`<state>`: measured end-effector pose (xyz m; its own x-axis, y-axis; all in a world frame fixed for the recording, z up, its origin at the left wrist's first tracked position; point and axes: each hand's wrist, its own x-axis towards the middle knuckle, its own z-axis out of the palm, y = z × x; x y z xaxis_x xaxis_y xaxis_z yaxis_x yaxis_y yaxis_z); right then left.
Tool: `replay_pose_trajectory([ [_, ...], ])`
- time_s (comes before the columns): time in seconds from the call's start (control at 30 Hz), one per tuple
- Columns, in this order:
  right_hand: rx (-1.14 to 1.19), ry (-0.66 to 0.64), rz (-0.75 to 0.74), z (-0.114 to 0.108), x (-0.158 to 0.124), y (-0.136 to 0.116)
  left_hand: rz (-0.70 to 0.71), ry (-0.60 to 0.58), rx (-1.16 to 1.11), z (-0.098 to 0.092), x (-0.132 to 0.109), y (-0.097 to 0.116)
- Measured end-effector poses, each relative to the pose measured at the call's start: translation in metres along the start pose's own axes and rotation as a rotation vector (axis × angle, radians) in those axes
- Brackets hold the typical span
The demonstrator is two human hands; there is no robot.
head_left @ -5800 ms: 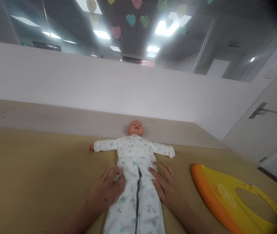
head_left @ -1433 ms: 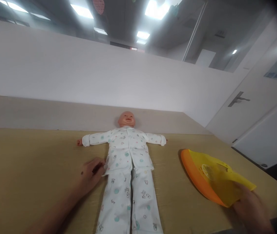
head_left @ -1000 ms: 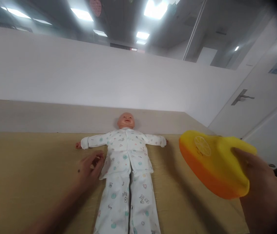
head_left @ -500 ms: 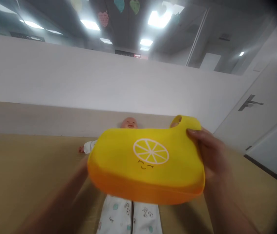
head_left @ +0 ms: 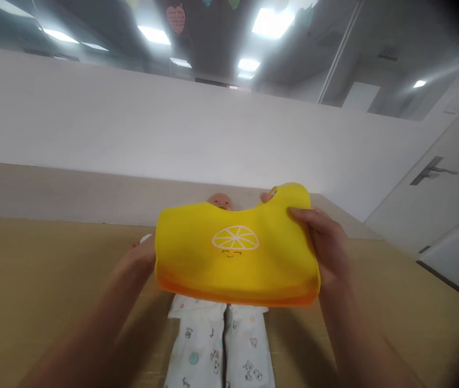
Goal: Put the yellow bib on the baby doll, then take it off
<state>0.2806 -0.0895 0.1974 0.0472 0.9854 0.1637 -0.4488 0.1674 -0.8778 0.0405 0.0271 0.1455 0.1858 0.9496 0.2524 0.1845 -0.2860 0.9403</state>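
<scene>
A yellow silicone bib [head_left: 197, 253] with a lemon slice, a small smiling face and an orange lower edge is held up in front of me. My right hand [head_left: 328, 245] grips its right side, thumb on the front. My left hand [head_left: 148, 252] is at the left side and reaches behind the bib, which hides its fingers. Behind and below the bib lies a baby doll [head_left: 220, 201] on its back, dressed in white patterned clothes [head_left: 197, 345]. The bib covers the doll's torso, leaving part of its head and its legs in sight.
The doll lies on a wood-coloured surface [head_left: 51, 280]. A white wall [head_left: 132, 124] stands behind it, with glass panels above. To the right is a white door with a metal handle [head_left: 431, 171].
The bib has tilted and its neck curve now shows at the top, with less of the orange edge visible. My right hand has shifted slightly left with it.
</scene>
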Motion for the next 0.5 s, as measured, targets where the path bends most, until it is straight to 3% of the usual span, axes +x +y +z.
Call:
replay_pose_trajectory([
  [0.17,0.020,0.102,0.003,0.011,0.014,0.005,-0.154,-0.219,-0.368,0.004,-0.004,0.021],
  [0.27,0.045,0.097,0.033,0.011,0.023,0.007,-0.228,-0.348,-0.540,0.003,-0.002,0.027],
  [0.37,0.049,0.097,0.026,0.007,0.032,0.009,-0.223,-0.358,-0.585,0.002,-0.001,0.028],
  [0.5,0.019,0.205,-0.015,-0.003,0.045,0.016,-0.239,-0.315,-0.573,0.002,0.002,0.020],
])
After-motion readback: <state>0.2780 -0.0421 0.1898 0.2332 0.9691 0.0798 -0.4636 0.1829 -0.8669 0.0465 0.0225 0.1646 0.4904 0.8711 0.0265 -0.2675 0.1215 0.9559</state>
